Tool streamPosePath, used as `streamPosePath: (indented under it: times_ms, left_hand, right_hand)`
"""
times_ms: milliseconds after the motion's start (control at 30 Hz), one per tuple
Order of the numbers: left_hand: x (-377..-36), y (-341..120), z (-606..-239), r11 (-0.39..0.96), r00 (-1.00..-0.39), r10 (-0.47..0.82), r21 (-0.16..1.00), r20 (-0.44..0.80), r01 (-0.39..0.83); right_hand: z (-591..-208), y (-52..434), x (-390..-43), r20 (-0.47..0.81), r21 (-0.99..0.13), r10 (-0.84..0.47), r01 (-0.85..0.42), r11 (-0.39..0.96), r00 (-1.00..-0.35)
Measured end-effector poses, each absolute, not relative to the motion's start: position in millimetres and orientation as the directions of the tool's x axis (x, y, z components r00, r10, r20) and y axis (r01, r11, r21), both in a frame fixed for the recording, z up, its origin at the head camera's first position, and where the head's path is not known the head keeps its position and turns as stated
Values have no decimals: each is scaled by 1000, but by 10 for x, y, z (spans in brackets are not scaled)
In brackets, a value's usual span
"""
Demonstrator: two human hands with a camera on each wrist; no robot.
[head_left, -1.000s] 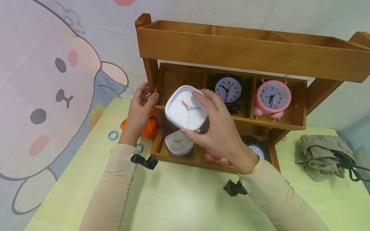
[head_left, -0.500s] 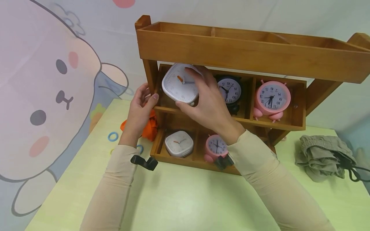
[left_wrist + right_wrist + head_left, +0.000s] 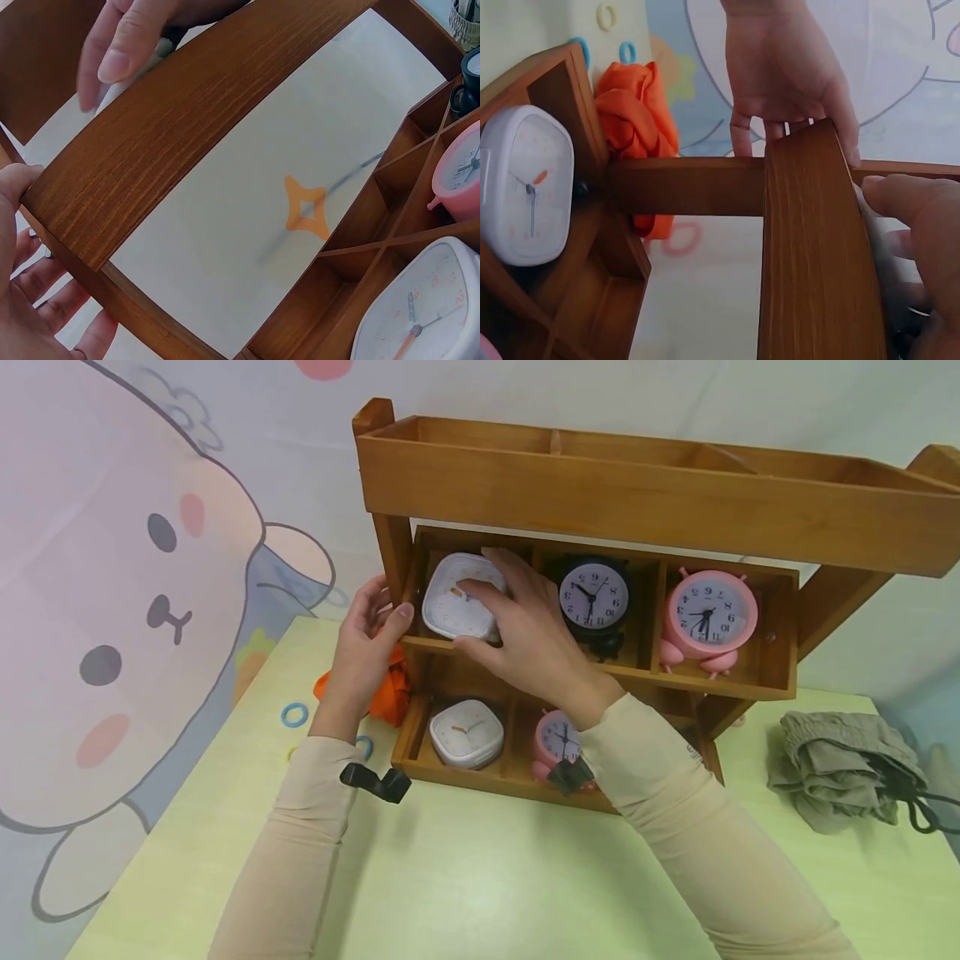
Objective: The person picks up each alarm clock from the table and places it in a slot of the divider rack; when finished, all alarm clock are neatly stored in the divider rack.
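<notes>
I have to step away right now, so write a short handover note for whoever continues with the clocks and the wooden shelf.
Right hand: grips the white square clock, which sits in the left compartment of the middle tier of the wooden shelf.
Left hand: holds the shelf's left post.
Done: middle tier has white, black clock and pink clock; the bottom tier shows a second white clock and a second pink clock.
Left: release the white clock. Top tier looks empty.

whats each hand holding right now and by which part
The right hand grips the white square clock by its right edge and face; the left hand holds the wooden shelf by its left upright.
</notes>
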State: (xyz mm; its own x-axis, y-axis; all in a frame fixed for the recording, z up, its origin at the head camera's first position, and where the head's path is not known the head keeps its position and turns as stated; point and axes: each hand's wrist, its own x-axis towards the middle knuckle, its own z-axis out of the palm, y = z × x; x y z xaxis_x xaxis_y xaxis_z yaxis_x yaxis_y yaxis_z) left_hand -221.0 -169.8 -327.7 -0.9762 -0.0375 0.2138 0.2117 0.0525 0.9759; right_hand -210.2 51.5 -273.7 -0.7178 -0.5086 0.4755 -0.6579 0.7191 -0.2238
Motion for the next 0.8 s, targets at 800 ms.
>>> streamPosePath:
  times_ms: [800]
  left_hand:
    - [-1683, -1943, -3298, 182, -997, 2, 980, 77, 76]
  right_hand:
    - [-3002, 1535, -1043, 512, -633, -249, -557, 537, -822]
